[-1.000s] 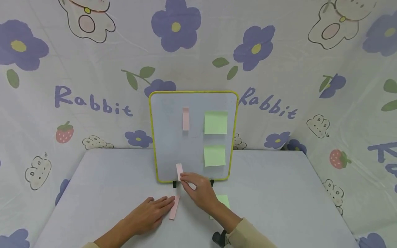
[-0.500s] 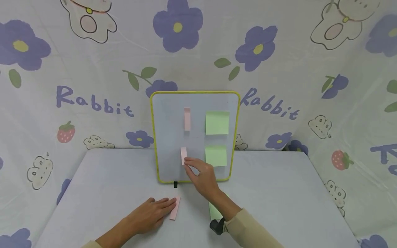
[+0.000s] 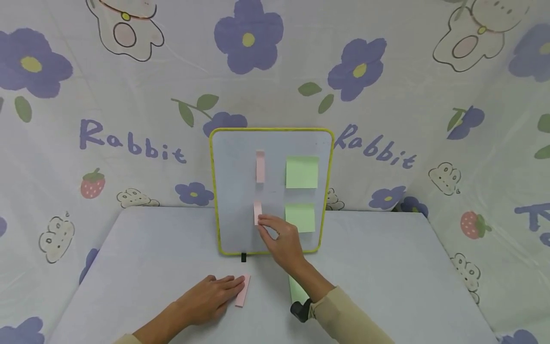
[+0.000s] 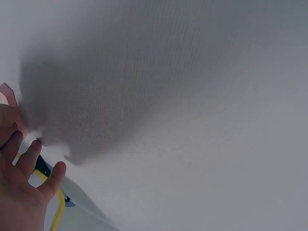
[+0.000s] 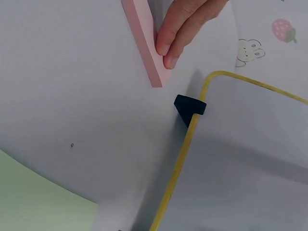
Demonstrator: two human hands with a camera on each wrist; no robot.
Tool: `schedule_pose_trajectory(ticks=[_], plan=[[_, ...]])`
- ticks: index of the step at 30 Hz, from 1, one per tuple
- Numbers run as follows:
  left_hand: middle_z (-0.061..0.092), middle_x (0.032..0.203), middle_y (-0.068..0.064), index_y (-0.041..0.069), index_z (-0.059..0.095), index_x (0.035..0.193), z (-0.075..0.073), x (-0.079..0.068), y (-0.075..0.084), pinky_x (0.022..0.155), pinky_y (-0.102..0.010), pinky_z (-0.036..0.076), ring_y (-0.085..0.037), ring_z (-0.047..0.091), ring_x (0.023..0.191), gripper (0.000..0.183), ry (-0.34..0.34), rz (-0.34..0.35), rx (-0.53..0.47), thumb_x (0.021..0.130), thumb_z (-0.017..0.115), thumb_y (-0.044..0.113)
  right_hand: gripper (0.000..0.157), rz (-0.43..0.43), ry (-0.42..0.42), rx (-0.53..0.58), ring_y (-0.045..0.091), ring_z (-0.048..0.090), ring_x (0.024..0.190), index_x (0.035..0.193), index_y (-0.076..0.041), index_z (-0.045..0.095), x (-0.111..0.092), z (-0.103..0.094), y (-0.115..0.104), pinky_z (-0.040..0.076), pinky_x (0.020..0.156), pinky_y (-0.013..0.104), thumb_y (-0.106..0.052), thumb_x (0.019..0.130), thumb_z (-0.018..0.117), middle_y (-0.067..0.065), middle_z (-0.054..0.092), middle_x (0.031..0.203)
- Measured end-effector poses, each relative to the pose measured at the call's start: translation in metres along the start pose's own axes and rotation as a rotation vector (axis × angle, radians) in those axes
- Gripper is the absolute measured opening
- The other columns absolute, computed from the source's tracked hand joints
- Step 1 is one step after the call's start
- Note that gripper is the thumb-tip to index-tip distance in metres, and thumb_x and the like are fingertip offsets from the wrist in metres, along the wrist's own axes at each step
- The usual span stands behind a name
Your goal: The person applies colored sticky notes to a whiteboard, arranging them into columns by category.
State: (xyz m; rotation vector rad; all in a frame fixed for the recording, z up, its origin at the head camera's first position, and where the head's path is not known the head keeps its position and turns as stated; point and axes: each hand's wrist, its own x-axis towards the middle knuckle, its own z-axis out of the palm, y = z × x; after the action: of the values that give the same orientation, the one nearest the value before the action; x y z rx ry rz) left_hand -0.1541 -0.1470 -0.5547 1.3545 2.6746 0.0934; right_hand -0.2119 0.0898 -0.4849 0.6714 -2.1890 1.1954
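Observation:
My right hand (image 3: 281, 241) pinches the lower end of a narrow pink sticky note (image 3: 257, 210) between thumb and fingers. The note lies upright against the upright whiteboard (image 3: 234, 205) with a yellow frame; how firmly it sticks, I cannot tell. On the table, my left hand (image 3: 210, 298) rests palm down, fingertips on a pad of narrow pink sticky notes (image 3: 242, 296). The right wrist view shows that same pad (image 5: 142, 41) as a thick stack, fingers against its side. The left wrist view has the left hand (image 4: 24, 187) with fingers extended. My right hand is outside the right wrist view.
Another pink note (image 3: 259, 167) and two green square notes (image 3: 301, 173) stick to the whiteboard. A green pad (image 3: 297, 292) lies on the table under my right forearm. A black foot (image 5: 190, 107) holds the board's lower edge. Printed cloth hangs behind.
My right hand has moved the pink note up from the board's bottom edge and slightly right, to below the upper pink note. The left hand stays on the pink pad.

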Motion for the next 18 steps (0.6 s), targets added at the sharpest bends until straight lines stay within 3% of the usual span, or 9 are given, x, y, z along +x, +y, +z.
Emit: schedule_pose_trajectory(ticks=[6, 13, 16, 18], plan=[[0.047, 0.151, 0.001, 0.012, 0.052, 0.146, -0.001, 0.002, 0.000, 0.090, -0.049, 0.050, -0.020, 0.053, 0.132, 0.048, -0.013, -0.023, -0.039, 0.100, 0.057, 0.021, 0.015, 0.016, -0.005, 0.005, 0.025, 0.071, 0.101, 0.101, 0.003, 0.076, 0.000, 0.001, 0.004, 0.056, 0.087, 0.039, -0.001, 0.087, 0.074, 0.013, 0.075, 0.106], [0.054, 0.145, -0.003, 0.009, 0.059, 0.139, -0.011, 0.008, -0.002, 0.096, -0.057, 0.045, -0.025, 0.053, 0.132, 0.040, 0.070, -0.061, -0.130, 0.100, 0.056, 0.016, 0.015, 0.043, -0.024, 0.004, 0.025, 0.071, 0.102, 0.101, 0.003, 0.076, 0.003, 0.002, 0.006, 0.055, 0.088, 0.039, -0.001, 0.086, 0.074, 0.012, 0.075, 0.105], [0.057, 0.142, -0.007, 0.006, 0.062, 0.135, -0.023, 0.015, -0.004, 0.094, -0.054, 0.047, -0.026, 0.055, 0.130, 0.038, 0.175, -0.063, -0.131, 0.098, 0.059, 0.013, 0.015, 0.047, -0.029, 0.002, 0.026, 0.071, 0.103, 0.101, 0.003, 0.076, 0.003, 0.002, 0.007, 0.055, 0.088, 0.040, 0.000, 0.086, 0.074, 0.012, 0.075, 0.105], [0.061, 0.137, -0.009, 0.004, 0.065, 0.130, -0.035, 0.021, -0.007, 0.091, -0.051, 0.050, -0.025, 0.059, 0.125, 0.037, 0.289, -0.052, -0.079, 0.094, 0.063, 0.009, 0.015, 0.042, -0.026, -0.001, 0.026, 0.071, 0.102, 0.100, 0.004, 0.076, 0.003, 0.003, 0.007, 0.055, 0.088, 0.040, 0.000, 0.086, 0.075, 0.013, 0.075, 0.105]])
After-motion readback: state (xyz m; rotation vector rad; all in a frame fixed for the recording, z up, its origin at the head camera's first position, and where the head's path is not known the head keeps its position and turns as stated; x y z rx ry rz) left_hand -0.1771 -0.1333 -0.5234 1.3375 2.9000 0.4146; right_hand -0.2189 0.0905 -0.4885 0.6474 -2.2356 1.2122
